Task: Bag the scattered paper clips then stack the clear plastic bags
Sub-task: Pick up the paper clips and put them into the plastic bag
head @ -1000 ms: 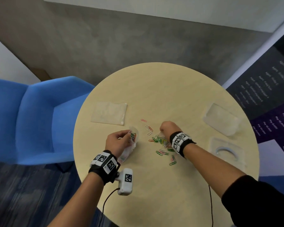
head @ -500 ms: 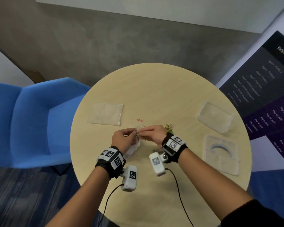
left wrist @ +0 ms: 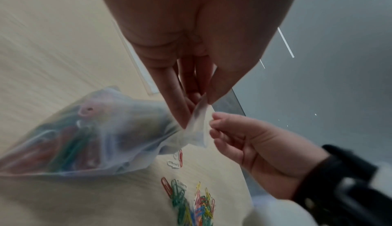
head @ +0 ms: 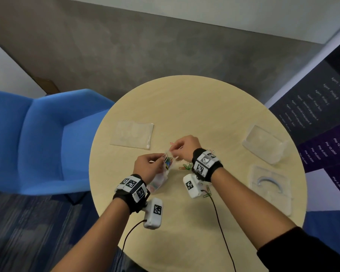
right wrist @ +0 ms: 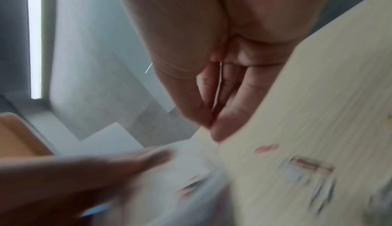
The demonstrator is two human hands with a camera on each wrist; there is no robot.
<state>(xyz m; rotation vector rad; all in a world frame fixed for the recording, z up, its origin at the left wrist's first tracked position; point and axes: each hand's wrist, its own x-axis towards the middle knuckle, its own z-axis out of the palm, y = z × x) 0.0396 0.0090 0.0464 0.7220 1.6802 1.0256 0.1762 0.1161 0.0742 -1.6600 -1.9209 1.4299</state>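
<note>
A clear plastic bag (head: 159, 178) (left wrist: 110, 134), partly filled with coloured paper clips, hangs low over the round table (head: 185, 105). My left hand (head: 161, 158) (left wrist: 197, 107) pinches one side of its mouth. My right hand (head: 174, 152) (left wrist: 212, 124) pinches the opposite side, so the mouth is stretched between them. A bunch of clips (head: 167, 162) sits just inside the mouth. Loose paper clips (head: 185, 166) (left wrist: 191, 201) lie in a heap under my right wrist, and a red clip (head: 172, 143) lies further back. The right wrist view is blurred and shows only my right hand (right wrist: 212, 125) with its fingers curled.
An empty flat clear bag (head: 132, 135) lies on the table at the far left. A clear plastic box (head: 263, 143) and its lid (head: 269, 185) sit at the right. A blue chair (head: 37, 138) stands left of the table, and a dark poster (head: 322, 114) stands on the right.
My right hand left the clip heap and came to the bag's mouth. It now pinches the rim there, and clips show inside the mouth. My left hand has kept hold of the bag.
</note>
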